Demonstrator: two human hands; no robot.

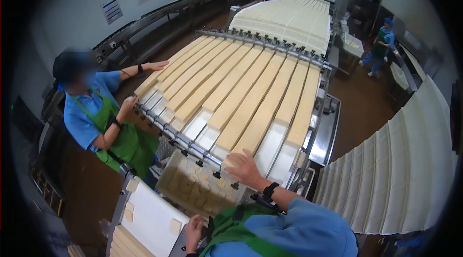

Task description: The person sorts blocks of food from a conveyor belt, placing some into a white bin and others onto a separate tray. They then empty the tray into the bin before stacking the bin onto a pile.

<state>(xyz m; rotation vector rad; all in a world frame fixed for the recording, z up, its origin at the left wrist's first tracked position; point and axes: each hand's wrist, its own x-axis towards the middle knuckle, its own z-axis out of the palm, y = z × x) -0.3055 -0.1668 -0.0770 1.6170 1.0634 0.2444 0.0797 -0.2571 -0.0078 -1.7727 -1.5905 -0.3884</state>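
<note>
Long pale dough strips [246, 88] lie side by side in lanes on a wide conveyor, their near ends uneven. My right hand [242, 167] rests at the near end of one strip, beside the metal bar [188, 144], its fingers spread; a bit of dough may be under the palm. Low on the left, my left hand [194, 230] hangs by the edge of a smaller white belt [154, 213], its fingers curled; what it holds, if anything, is hidden. Below the bar, a bin [169, 180] holds many dough scraps.
A co-worker in a green apron [111, 127] touches the strips at the left edge. Another person [383, 45] stands at the far right. A metal tray [324, 134] and a large ribbed white sheet [390, 165] are on the right.
</note>
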